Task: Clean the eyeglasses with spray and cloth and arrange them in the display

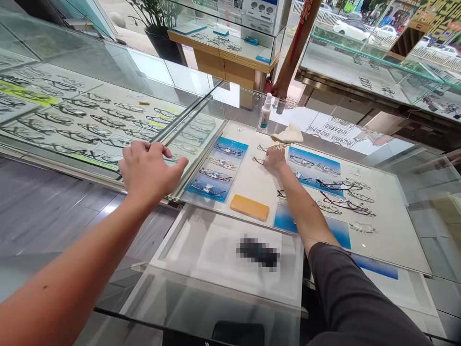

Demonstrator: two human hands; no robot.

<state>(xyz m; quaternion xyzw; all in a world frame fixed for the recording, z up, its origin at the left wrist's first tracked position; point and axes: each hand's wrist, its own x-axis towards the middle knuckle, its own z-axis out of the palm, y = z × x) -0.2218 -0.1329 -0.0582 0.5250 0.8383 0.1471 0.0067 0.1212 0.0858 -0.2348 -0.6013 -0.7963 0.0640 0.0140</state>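
My right hand (275,157) reaches down to the white display surface, its fingers closed near a pair of thin-framed glasses (260,160); what the fingers grip, if anything, is hidden. A cream cloth (290,134) lies just beyond it, beside a white spray bottle (265,113) standing upright. My left hand (149,168) is raised over the edge of the left case, fingers apart and slightly curled, holding nothing. Blue cards with glasses lie on both sides of my right hand, the left card (233,169) carrying several frames. An orange-yellow case (249,207) rests near the front edge.
Rows of glasses fill the left glass case (108,115). An open drawer (216,250) below holds a blurred dark object (258,252). More glasses (347,204) lie at the right. Further cases and a potted plant (158,29) stand behind.
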